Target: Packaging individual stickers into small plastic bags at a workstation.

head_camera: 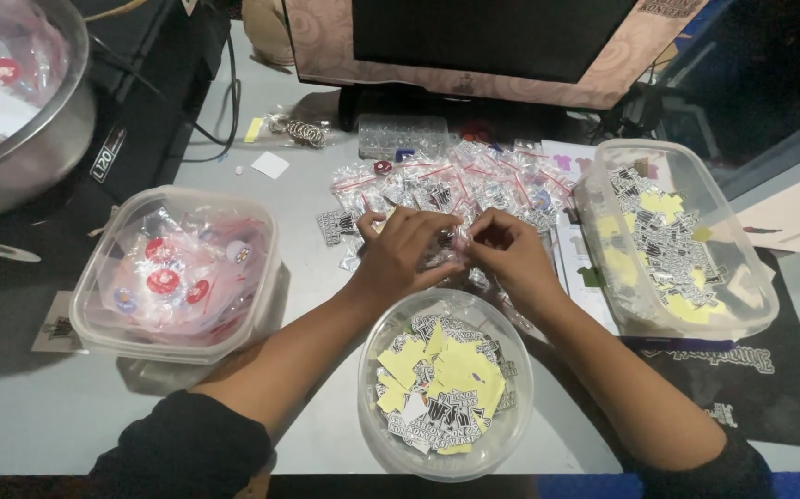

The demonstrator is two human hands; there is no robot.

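Observation:
My left hand [406, 251] and my right hand [509, 251] meet over the grey desk, fingertips pinched together on one small clear zip bag [455, 242]. Just beyond them lies a heap of small clear zip bags with red seal lines [460, 183]. Directly under my wrists stands a round clear tub [390, 444] holding yellow and black-and-white stickers. A rectangular clear container [746, 314] at my right holds more such stickers. At my left, a square clear container [95, 333] is filled with bagged red and white round badges.
A large steel bowl [48, 139] with bagged items sits at the far left on a black device. A monitor [488, 37] stands at the back, with a small clear box [402, 135] and a cable [231, 92] near it. A black mat [769, 388] lies at the right.

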